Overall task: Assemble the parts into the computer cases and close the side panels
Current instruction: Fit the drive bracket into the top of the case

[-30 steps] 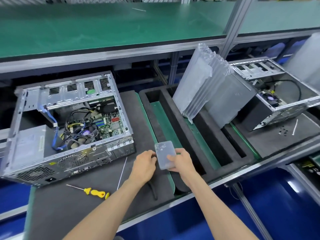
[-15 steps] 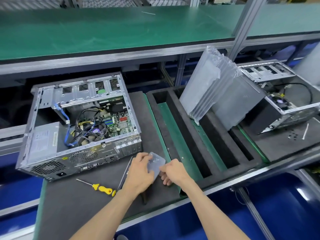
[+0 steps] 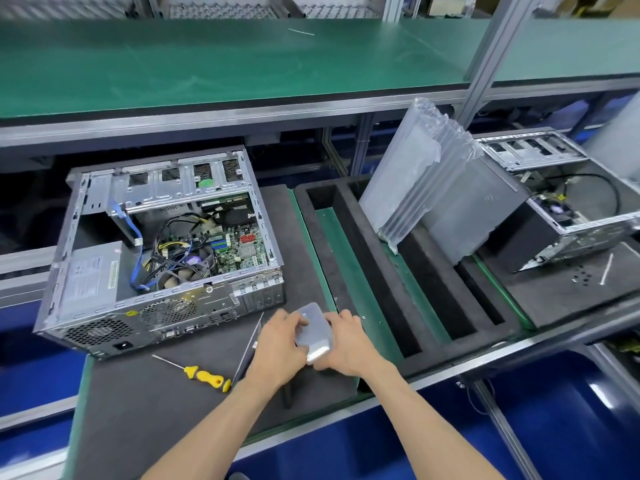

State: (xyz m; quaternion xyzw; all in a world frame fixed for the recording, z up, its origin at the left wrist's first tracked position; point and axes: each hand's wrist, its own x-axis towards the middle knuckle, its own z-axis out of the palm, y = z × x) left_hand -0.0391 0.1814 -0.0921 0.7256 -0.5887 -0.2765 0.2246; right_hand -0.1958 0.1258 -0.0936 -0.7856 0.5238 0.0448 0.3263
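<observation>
We hold a box (image 3: 313,332) in both hands.
Left hand (image 3: 277,344) and right hand (image 3: 343,341) grip its sides (fingers curled) near the case (image 3: 166,251).

The computer case (image 3: 162,244) at nine o'clock is bare silver-grey metal with dark perforated vents; inside it are a green circuit board, a blue cable and yellow-and-black wires. The screwdriver (image 3: 204,374) at seven o'clock has a yellow handle and a silver shaft. The foam tray (image 3: 349,223) at centre is black over green. The shelf (image 3: 225,60) at twelve o'clock is green. The clear box (image 3: 313,332) at six o'clock is translucent grey-white.
</observation>
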